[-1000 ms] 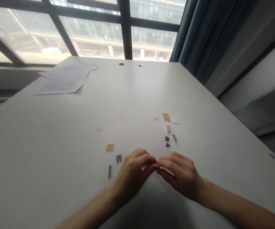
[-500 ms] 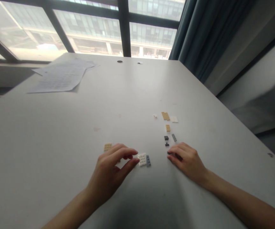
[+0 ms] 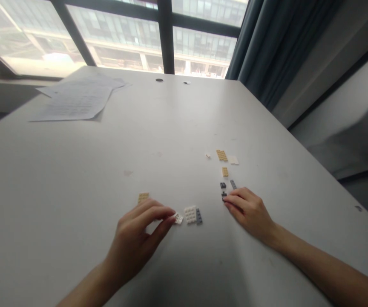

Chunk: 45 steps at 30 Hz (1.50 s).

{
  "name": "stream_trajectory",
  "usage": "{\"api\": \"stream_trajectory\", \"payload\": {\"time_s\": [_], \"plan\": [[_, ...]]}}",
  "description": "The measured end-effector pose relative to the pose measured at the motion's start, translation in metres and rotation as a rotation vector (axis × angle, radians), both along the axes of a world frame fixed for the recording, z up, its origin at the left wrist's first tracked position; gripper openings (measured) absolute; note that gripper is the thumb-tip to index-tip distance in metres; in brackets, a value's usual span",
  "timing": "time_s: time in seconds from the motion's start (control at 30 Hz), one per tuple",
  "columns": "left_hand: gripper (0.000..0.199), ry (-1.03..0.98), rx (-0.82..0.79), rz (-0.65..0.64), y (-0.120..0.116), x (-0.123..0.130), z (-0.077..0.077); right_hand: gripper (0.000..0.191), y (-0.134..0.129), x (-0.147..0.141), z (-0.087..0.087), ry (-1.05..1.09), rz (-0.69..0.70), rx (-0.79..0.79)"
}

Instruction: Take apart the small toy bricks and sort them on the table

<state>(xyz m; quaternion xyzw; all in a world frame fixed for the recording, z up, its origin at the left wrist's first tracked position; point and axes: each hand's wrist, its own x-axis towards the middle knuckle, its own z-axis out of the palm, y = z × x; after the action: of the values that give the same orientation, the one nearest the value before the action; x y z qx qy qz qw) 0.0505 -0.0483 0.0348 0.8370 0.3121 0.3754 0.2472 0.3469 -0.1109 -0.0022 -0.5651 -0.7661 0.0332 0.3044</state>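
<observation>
My left hand is closed in a pinch on the edge of a small white building-brick plate. Just right of it lies a larger white studded plate, with a blue-grey wedge-shaped plate along its side. Behind my left fingers a tan plate is partly covered. My right hand pinches a tiny black brick, mostly hidden by the fingertips, close to another small black piece. A dark two-stud brick and a grey narrow plate lie just beyond.
Farther up the white table are a tan brick, a larger tan plate, a white flat tile and a tiny white piece. Papers lie at the back left. A dark curtain hangs at the right.
My left hand has drawn back to the left, and the small white plate now shows at its fingertips. My right hand has moved slightly away from me, bringing its black brick nearer the other black piece.
</observation>
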Motion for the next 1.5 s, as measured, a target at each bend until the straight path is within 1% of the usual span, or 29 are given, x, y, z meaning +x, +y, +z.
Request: {"api": "stream_trajectory", "payload": {"time_s": [0.5, 0.67, 0.83, 1.0, 1.3, 1.5], "plan": [[0.012, -0.002, 0.036, 0.005, 0.002, -0.001, -0.002, 0.012, 0.014, 0.001, 0.000, -0.046, -0.030, 0.045], [0.008, 0.009, 0.043, 0.011, 0.002, 0.000, -0.001, 0.012, 0.014, 0.000, 0.000, -0.051, -0.052, 0.052], [0.010, 0.011, 0.038, 0.009, 0.001, 0.000, 0.001, 0.015, 0.011, -0.001, 0.001, -0.042, -0.063, 0.083], [0.011, -0.005, 0.067, 0.042, 0.002, -0.003, 0.002, 0.015, 0.009, 0.000, 0.001, -0.004, -0.080, 0.101], [0.008, -0.032, 0.074, 0.143, 0.007, -0.013, 0.011, 0.014, 0.008, 0.000, 0.003, 0.010, -0.061, 0.126], [0.007, -0.031, 0.050, 0.153, 0.007, -0.015, 0.010, 0.014, 0.008, -0.001, 0.004, 0.022, -0.053, 0.112]]}}
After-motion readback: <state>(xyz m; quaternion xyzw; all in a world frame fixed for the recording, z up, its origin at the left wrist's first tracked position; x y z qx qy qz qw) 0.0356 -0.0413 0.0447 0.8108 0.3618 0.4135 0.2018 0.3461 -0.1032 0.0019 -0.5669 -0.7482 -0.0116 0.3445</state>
